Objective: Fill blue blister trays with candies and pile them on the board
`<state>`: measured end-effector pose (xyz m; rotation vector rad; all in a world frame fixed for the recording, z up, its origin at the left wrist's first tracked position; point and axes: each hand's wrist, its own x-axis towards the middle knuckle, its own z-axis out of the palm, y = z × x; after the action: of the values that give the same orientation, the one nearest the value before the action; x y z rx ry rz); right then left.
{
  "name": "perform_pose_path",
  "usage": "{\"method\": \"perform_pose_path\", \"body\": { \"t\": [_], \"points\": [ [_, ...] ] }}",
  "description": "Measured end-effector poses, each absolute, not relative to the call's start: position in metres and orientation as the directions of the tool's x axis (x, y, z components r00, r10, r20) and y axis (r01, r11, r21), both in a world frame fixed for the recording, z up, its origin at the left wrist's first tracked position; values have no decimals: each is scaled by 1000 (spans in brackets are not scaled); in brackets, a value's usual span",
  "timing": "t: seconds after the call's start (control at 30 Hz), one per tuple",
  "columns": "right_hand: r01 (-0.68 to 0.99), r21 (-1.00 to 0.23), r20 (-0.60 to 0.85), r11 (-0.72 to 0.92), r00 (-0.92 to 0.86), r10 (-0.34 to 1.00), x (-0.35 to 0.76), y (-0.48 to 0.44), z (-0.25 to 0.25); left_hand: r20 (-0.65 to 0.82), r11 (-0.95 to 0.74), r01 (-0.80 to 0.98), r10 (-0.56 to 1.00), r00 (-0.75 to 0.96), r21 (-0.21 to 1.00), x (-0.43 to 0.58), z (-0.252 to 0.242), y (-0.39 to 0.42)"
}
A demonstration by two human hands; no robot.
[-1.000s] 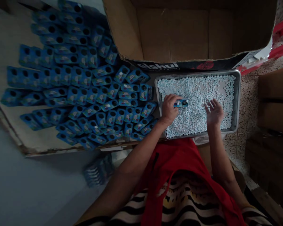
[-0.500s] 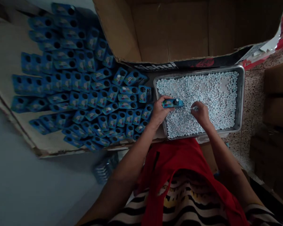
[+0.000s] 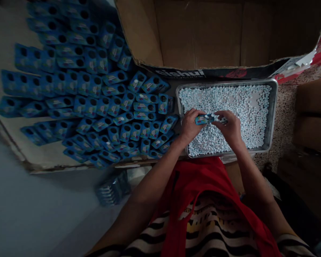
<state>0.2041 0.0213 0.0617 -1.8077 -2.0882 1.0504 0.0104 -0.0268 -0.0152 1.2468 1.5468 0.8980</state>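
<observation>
My left hand (image 3: pixel 190 125) grips a small blue container (image 3: pixel 201 119) by its left end, above a metal tray (image 3: pixel 274 117). White pieces show at the container's right end. My right hand (image 3: pixel 230 127) is closed on some small white and pale blue pellets, its fingertips touching or very near that end. Many more loose pellets (image 3: pixel 254 125) are spread over the tray. Left of the tray stand many blue containers (image 3: pixel 147 129) in uneven rows, most with a dark round opening; a few have white pellets at the opening.
An open cardboard box (image 3: pixel 198 35) stands behind the tray. More brown boxes (image 3: pixel 312 96) are stacked at the right. A clear plastic pack (image 3: pixel 112 189) lies below the table's front edge (image 3: pixel 77 169), at the left.
My right hand has moved left to the container's end, now with pellets showing in its fingers. My left hand and the container have shifted slightly right. The view has shifted a little.
</observation>
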Motion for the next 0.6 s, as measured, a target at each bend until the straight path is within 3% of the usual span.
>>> {"method": "perform_pose_path", "body": {
  "t": [0.1, 0.17, 0.27, 0.37, 0.6],
  "points": [
    [825, -560, -288, -72, -113, 951, 238, 12, 53, -205, 238, 265, 968, -149, 934, 16, -18, -32],
    [842, -538, -268, -47, -118, 956, 249, 5, 51, -253, 289, 204, 949, -186, 935, 22, -21, -36],
    [769, -639, -214, -10, -165, 963, 241, -2, 52, -297, 320, 145, 941, -162, 936, 28, -22, -42],
    [662, -749, -146, 24, -201, 969, 216, -3, 52, -252, 272, 133, 956, -151, 953, 29, -21, -45],
    [603, -784, -134, 145, -393, 910, 189, -3, 61, -217, 247, 114, 950, -225, 962, 24, -6, -51]
  ]
}}
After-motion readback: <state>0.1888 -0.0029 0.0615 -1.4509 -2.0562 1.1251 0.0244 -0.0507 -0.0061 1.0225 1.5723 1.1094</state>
